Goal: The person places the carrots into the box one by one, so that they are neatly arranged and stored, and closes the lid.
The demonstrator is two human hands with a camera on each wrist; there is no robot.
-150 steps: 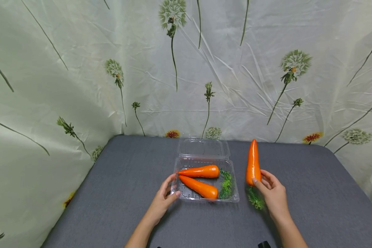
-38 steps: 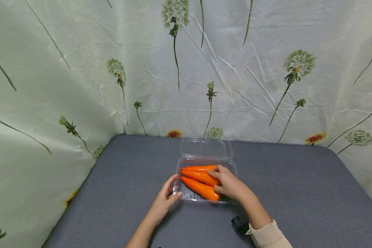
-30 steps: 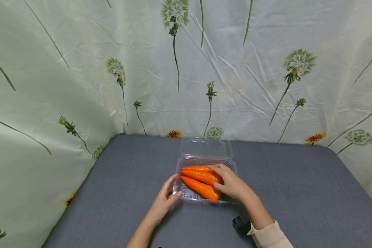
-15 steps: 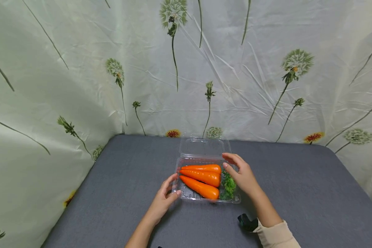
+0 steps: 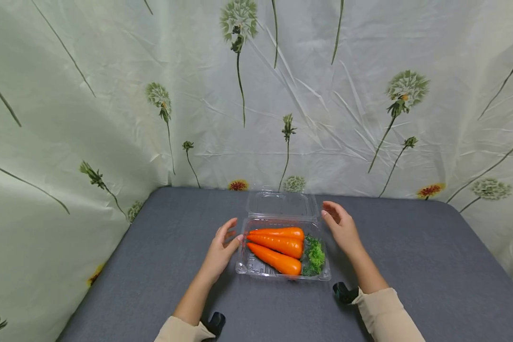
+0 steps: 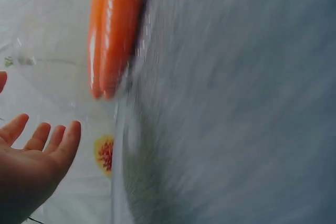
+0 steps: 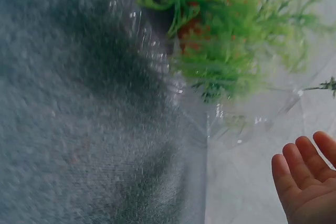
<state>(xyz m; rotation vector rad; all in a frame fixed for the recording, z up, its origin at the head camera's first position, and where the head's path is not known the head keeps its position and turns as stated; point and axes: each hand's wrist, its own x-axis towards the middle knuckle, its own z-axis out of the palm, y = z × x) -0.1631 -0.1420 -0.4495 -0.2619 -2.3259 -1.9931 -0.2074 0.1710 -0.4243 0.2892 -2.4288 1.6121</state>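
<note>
Three orange carrots lie side by side in a clear plastic clamshell box, tips to the left. Their green tops bunch at the box's right end. The see-through lid is folded back toward the curtain. My left hand is raised beside the box's left end, fingers relaxed, holding nothing; the left wrist view shows its spread fingers away from the carrots. On the other side, my right hand hovers by the lid's right corner with loosely bent fingers, nothing in it.
The box stands on a grey cloth-covered table. Behind and to the left hangs a pale curtain printed with dandelions. Black wrist cameras sit below the hands at both cuffs.
The right hand has laid the third carrot in the box between the others, let go and drawn away up and right. The left hand has left the box's left end and moved up.
</note>
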